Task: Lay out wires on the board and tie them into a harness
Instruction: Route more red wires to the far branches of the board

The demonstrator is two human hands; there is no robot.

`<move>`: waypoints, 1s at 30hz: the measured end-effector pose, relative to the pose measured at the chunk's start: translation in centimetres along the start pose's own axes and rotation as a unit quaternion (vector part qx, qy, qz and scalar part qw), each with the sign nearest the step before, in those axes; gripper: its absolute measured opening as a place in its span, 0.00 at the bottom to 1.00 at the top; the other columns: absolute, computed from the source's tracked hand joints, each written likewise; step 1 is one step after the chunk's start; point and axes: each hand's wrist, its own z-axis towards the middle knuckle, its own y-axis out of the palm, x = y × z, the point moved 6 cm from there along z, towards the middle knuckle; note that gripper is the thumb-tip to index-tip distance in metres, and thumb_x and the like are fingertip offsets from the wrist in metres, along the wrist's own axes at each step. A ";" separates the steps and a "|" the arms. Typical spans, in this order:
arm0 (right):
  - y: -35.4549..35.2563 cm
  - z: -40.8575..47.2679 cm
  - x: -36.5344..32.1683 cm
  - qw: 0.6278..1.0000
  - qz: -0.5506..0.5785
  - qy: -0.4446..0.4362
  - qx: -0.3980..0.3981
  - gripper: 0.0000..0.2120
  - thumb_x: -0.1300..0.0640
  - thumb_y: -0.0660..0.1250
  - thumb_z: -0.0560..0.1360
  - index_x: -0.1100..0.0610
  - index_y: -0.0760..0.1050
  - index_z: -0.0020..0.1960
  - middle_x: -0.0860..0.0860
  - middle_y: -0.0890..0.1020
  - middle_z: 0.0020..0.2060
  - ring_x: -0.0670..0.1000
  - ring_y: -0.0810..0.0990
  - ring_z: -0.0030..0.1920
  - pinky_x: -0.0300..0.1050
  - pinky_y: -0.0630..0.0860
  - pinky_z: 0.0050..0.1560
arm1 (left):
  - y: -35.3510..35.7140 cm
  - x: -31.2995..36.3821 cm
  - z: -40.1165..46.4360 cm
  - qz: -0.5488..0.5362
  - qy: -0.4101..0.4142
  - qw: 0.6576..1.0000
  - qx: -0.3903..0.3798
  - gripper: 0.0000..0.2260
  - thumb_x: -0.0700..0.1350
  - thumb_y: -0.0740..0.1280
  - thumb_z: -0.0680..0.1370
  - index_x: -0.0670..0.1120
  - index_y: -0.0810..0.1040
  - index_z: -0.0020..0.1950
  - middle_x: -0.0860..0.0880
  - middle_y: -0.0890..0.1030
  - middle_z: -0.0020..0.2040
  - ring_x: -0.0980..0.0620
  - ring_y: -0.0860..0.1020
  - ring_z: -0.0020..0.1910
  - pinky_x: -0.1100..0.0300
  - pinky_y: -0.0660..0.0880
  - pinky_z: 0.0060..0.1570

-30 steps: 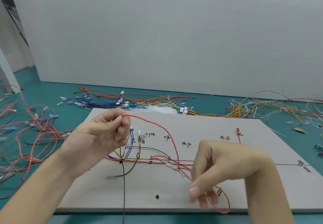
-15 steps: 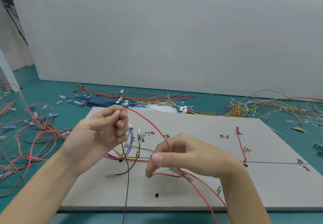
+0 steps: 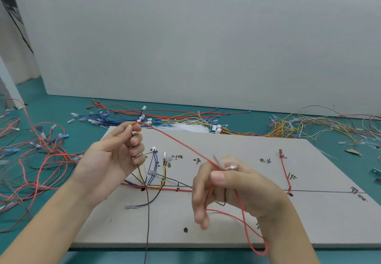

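A grey board (image 3: 237, 146) with handwritten marks lies on the teal table. Red, blue, yellow and black wires (image 3: 156, 177) lie laid out on its left half. My left hand (image 3: 111, 158) is raised above them and pinches a red wire (image 3: 175, 142) and a thin black wire (image 3: 148, 212) at its fingertips. The red wire runs down to my right hand (image 3: 231, 189), which pinches it near a pale connector (image 3: 218, 163); below, it loops past the board's front edge. Another red wire (image 3: 285, 171) lies on the right half.
Loose piles of wires lie around the board: red ones (image 3: 31, 156) to the left, blue, red and yellow ones (image 3: 165, 117) behind it, yellow and orange ones (image 3: 321, 125) at the back right. A white wall panel (image 3: 206, 37) stands behind the table.
My right hand has moved right and up, and now pinches the red wire by its connector. My left hand has kept its hold and barely moved.
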 end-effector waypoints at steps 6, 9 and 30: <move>-1.8 -1.4 -2.6 0.963 -0.182 -0.026 0.197 0.11 0.51 0.63 0.78 0.52 0.84 0.51 0.48 0.82 0.35 0.47 0.76 0.40 0.34 0.70 0.42 | 0.4 0.1 -0.5 0.030 -0.009 0.999 -0.036 0.10 0.43 0.59 0.77 0.47 0.78 0.40 0.51 0.69 0.35 0.54 0.67 0.31 0.63 0.70 0.29; -1.1 -1.7 -3.7 0.948 -0.228 -0.009 0.221 0.16 0.48 0.64 0.78 0.59 0.84 0.48 0.43 0.81 0.33 0.37 0.78 0.40 0.24 0.68 0.41 | 0.3 -0.1 -0.5 0.031 -0.013 0.999 -0.040 0.10 0.43 0.59 0.77 0.47 0.78 0.39 0.51 0.70 0.35 0.53 0.68 0.31 0.62 0.71 0.30; 0.2 -1.0 0.2 0.937 -0.189 0.129 0.264 0.05 0.60 0.69 0.77 0.62 0.78 0.47 0.51 0.77 0.32 0.53 0.80 0.31 0.46 0.79 0.34 | -1.7 -1.1 0.2 0.068 -0.009 0.997 0.018 0.10 0.45 0.62 0.76 0.49 0.82 0.42 0.52 0.74 0.38 0.55 0.73 0.34 0.63 0.76 0.34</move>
